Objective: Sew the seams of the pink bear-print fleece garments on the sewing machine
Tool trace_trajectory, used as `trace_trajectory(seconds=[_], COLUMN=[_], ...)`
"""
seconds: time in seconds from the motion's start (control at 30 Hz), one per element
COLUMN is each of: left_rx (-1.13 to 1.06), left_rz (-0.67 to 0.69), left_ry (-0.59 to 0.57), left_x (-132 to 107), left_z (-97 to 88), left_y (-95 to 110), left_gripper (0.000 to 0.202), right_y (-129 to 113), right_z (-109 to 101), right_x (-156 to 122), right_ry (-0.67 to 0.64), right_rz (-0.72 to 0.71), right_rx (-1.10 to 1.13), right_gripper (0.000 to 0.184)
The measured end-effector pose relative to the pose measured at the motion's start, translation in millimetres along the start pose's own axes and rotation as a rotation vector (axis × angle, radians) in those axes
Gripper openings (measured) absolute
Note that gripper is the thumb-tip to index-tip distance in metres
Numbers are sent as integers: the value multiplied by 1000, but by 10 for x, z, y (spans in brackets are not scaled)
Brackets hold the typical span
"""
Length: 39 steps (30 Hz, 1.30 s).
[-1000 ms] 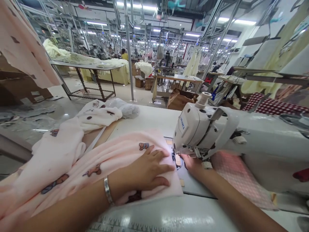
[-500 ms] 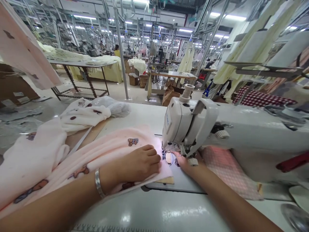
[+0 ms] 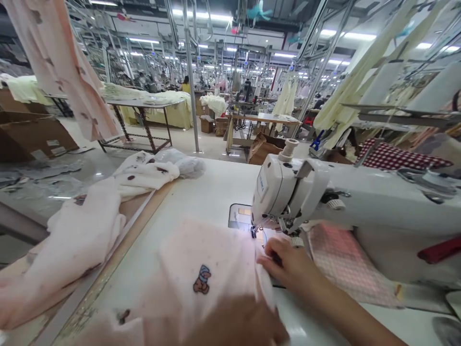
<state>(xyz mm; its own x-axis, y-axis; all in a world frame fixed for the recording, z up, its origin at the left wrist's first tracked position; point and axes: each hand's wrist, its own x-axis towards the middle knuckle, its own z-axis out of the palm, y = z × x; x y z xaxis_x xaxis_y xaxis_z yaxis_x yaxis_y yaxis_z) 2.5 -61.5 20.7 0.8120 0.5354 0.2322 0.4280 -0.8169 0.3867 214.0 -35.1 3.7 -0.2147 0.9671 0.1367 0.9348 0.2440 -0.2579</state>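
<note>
A pale pink fabric piece (image 3: 223, 259) with a printed bear lies on the white sewing table, one edge under the presser foot (image 3: 254, 232) of a white sewing machine (image 3: 275, 185). Close to the foot, my right hand (image 3: 288, 262) pinches the fabric's right edge between thumb and fingers. My left hand (image 3: 245, 319) is low in the picture, over the near part of the same fabric. Motion blurs it, and its fingers cannot be made out. Folds in the cloth run from the foot down towards that hand.
More printed pink fabric (image 3: 86, 230) is heaped along the table's left side, beside a clear plastic bag (image 3: 190, 166). A pink checked cloth (image 3: 349, 264) lies under the machine arm. Printed cloth (image 3: 68, 67) hangs at upper left. Thread cones (image 3: 382, 81) stand at right.
My left hand has moved down and towards me, away from the foot. The pink fabric has turned and shifted nearer. My right hand has come out from behind the needle area onto the fabric's edge.
</note>
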Motion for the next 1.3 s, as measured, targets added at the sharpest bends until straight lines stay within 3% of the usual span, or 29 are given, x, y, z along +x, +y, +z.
trace_trajectory(seconds=[0.13, 0.27, 0.37, 0.43, 0.6, 0.8, 0.9, 1.0, 1.3], left_rx=[7, 51, 83, 121, 161, 158, 119, 94, 82], left_rz=[-84, -78, -88, -95, -84, -103, -140, -154, -169], left_ry=[-66, -136, -109, -75, -19, 16, 18, 36, 48], left_x=[314, 310, 293, 304, 340, 458, 510, 545, 612], left_z=[-68, 10, 50, 70, 138, 157, 167, 190, 205], left_y=[-280, -419, -369, -333, -369, -508, -580, -656, -726], left_gripper=[34, 49, 44, 43, 44, 43, 57, 71, 79], right_y=[205, 140, -64, -131, 33, 129, 132, 175, 326], right_z=[-90, -192, -146, -62, 100, 24, -33, -45, 62], right_x=[-17, -199, -372, -439, -417, -232, -166, -120, -66], right_ry=[108, 268, 257, 173, -101, -212, -267, -269, -136], right_rz=[-30, -116, -307, -370, -285, -154, -115, -89, -77], right_rx=[-27, -56, -68, -154, -209, -89, -69, -76, -153], right_gripper=[20, 33, 36, 45, 56, 59, 62, 62, 57])
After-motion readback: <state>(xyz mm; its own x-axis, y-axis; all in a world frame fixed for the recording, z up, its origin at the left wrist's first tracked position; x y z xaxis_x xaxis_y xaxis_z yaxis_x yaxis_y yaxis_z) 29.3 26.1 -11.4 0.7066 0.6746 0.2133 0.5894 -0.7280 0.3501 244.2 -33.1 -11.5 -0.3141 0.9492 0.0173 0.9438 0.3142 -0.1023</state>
